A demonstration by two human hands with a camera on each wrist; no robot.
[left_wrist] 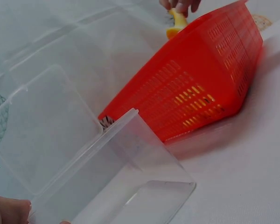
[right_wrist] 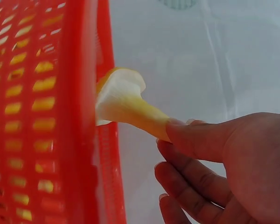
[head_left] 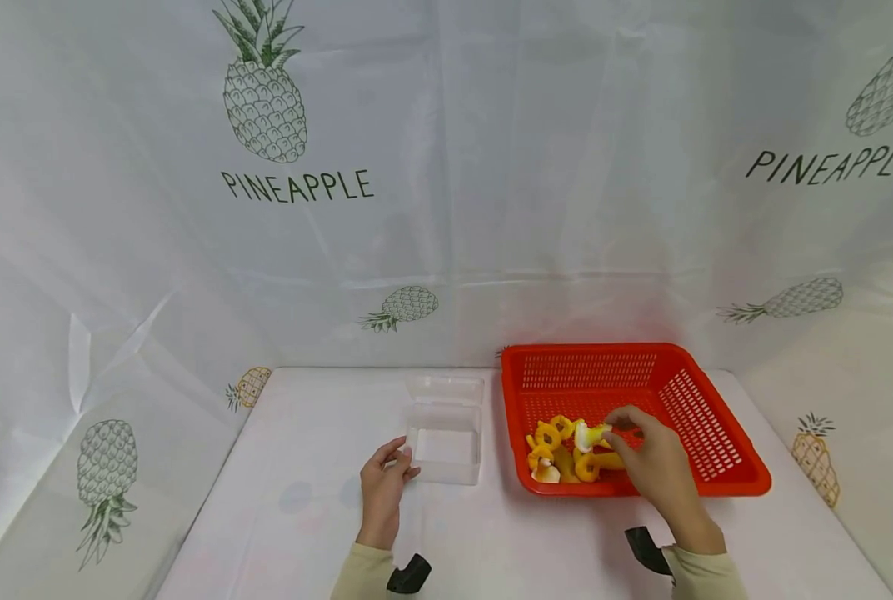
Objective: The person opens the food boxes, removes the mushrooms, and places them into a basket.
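My right hand (head_left: 658, 460) pinches the narrow yellow end of a mushroom-shaped piece (right_wrist: 126, 100) between thumb and fingertips. Its flared white end points away from the hand, and the piece is at the height of the rim of the red basket (head_left: 716, 490). Below it, inside the basket, lie several yellow pieces (head_left: 548, 435), some curled like rings. My left hand (head_left: 383, 487) grips the left side wall of a clear plastic box (head_left: 446, 473); its fingertips (left_wrist: 18, 210) show at the box corner in the left wrist view. The clear lid (left_wrist: 46, 126) stands folded back behind the box.
Both containers stand on a white-covered table (head_left: 281, 533), the basket to the right of the box. A white curtain (head_left: 491, 208) printed with pineapples hangs behind the table and along its sides. Beside each sleeve sits a black wrist mount (head_left: 411, 575).
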